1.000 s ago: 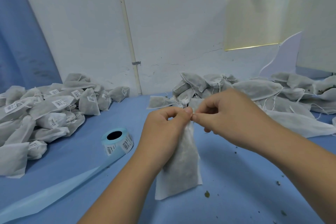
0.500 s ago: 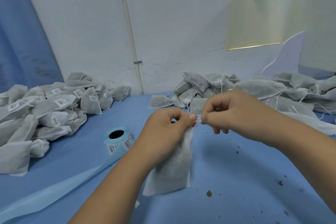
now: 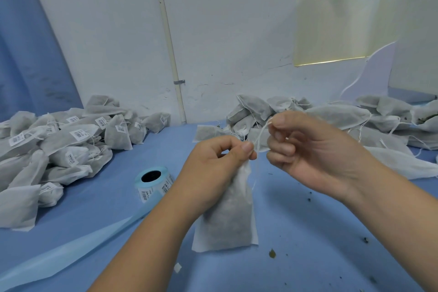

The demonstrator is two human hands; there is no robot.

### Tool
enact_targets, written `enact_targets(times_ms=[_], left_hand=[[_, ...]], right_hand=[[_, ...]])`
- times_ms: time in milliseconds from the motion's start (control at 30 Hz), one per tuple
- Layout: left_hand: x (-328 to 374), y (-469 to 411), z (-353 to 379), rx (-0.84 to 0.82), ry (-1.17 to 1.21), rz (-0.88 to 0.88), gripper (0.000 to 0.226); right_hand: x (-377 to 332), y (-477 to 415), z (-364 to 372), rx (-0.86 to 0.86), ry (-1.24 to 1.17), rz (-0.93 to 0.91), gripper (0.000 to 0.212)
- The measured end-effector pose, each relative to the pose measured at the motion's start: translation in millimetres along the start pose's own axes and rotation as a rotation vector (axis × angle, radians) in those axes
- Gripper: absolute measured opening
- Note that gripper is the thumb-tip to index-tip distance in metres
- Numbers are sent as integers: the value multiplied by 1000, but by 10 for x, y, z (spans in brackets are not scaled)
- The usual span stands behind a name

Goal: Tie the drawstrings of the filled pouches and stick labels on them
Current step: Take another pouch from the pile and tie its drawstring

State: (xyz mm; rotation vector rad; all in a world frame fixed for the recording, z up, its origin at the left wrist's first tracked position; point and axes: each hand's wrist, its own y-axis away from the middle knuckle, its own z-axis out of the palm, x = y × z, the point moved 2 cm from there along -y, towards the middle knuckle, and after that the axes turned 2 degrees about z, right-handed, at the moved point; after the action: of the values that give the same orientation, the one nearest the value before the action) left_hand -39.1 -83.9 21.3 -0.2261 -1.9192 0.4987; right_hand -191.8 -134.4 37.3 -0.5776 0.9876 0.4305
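We take this for a small packing workshop: heaps of filled pouches [image 3: 336, 116], labelled ones [image 3: 71, 137], and a label roll [image 3: 154, 180] crowd the blue counter [image 3: 320, 244].

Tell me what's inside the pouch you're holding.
Dark filling shows through the thin white pouch; what it is cannot be told. The left hand covers its neck.
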Motion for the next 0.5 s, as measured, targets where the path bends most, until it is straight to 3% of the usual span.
enact_targets(times_ms=[167, 367, 433, 500], left_hand=[[28, -5, 5, 22, 12, 34, 28], [-61, -17, -40, 120, -127, 84, 25], [-106, -23, -25, 123, -175, 99, 25], [-146, -21, 15, 111, -213, 99, 23]], right_hand=[[23, 24, 79, -58, -192, 94, 17], [-131, 50, -95, -188, 57, 459, 10], [-112, 31, -122, -133, 51, 459, 18], [-55, 6, -117, -19, 31, 339, 25]])
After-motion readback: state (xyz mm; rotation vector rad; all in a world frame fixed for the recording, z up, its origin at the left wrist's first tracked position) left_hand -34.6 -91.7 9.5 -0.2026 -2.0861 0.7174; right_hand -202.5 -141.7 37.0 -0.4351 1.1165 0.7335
